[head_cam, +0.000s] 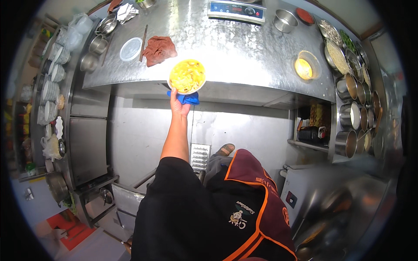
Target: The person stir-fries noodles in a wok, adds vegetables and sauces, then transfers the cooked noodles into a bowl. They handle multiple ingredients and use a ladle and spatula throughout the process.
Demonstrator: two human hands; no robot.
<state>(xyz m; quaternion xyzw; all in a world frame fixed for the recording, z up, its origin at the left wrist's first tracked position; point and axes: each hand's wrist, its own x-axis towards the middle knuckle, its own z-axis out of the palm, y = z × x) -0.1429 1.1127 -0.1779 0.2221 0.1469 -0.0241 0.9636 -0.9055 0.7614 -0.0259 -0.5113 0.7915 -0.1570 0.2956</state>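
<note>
My left hand (181,106) reaches forward and holds a bowl of yellow soupy food (187,75) at the near edge of the steel worktable. The thumb lies against the bowl's rim, and a folded blue cloth (189,98) sits between the hand and the bowl. Pale pieces show in the bright yellow broth; glare hides what they are. My right hand is out of view. Just beyond the bowl, to the left, lies a crumpled brown cloth (159,50). Beside it are a pair of dark chopsticks (143,43) and a clear plastic lid (130,49).
An induction cooker (236,12) and a steel pot (285,21) stand at the back of the worktable (235,49). A plastic tub with yellow liquid (303,68) is at right. Several steel containers (346,143) line the right side; stacked bowls (50,89) fill the left shelf.
</note>
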